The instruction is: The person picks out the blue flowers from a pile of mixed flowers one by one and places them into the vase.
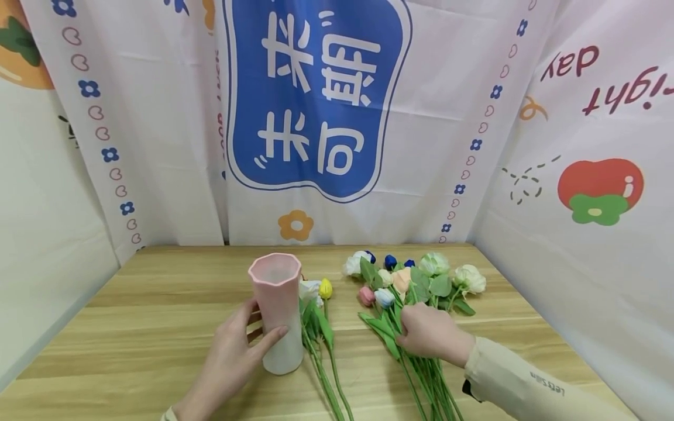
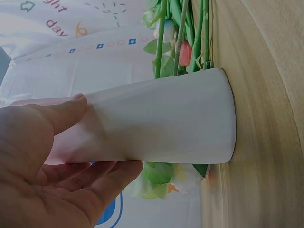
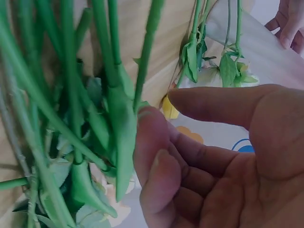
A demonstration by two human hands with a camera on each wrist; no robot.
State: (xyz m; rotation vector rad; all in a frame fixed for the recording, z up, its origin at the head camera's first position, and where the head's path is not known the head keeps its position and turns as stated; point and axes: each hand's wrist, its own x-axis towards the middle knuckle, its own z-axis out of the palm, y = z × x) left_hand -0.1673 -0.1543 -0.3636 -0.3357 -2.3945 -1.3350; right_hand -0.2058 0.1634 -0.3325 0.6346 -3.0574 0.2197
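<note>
Two hands work at once on the wooden table (image 1: 158, 327). At its middle stands a pink vase (image 1: 277, 310), upright, mouth open upward; the left hand (image 1: 229, 356) wraps it from about seven o'clock, thumb on the near wall and fingers curled round the far side, as the left wrist view confirms. Just beside the vase at three o'clock lie two loose stems (image 1: 321, 351), one topped by a yellow bud (image 1: 326, 287) and the other by a pale bloom.

Further out at three o'clock lies the bunch of artificial flowers (image 1: 411, 280), heads toward twelve o'clock and stems trailing to six. The right hand (image 1: 429, 333) rests on those stems. In the right wrist view its fingertips (image 3: 154, 137) touch a green stem (image 3: 123, 128) while the thumb stands apart above, so nothing is pinched yet; the fingers are loosely bent, not clenched.

Judged from this, the step in hand is choosing a flower while the vase is steadied. The next move would call for closing thumb and finger on a single stem, drawing it clear of its tangled neighbours, and bringing its cut end over the vase mouth.

Behind the table hangs a printed backdrop (image 1: 316, 99).
</note>
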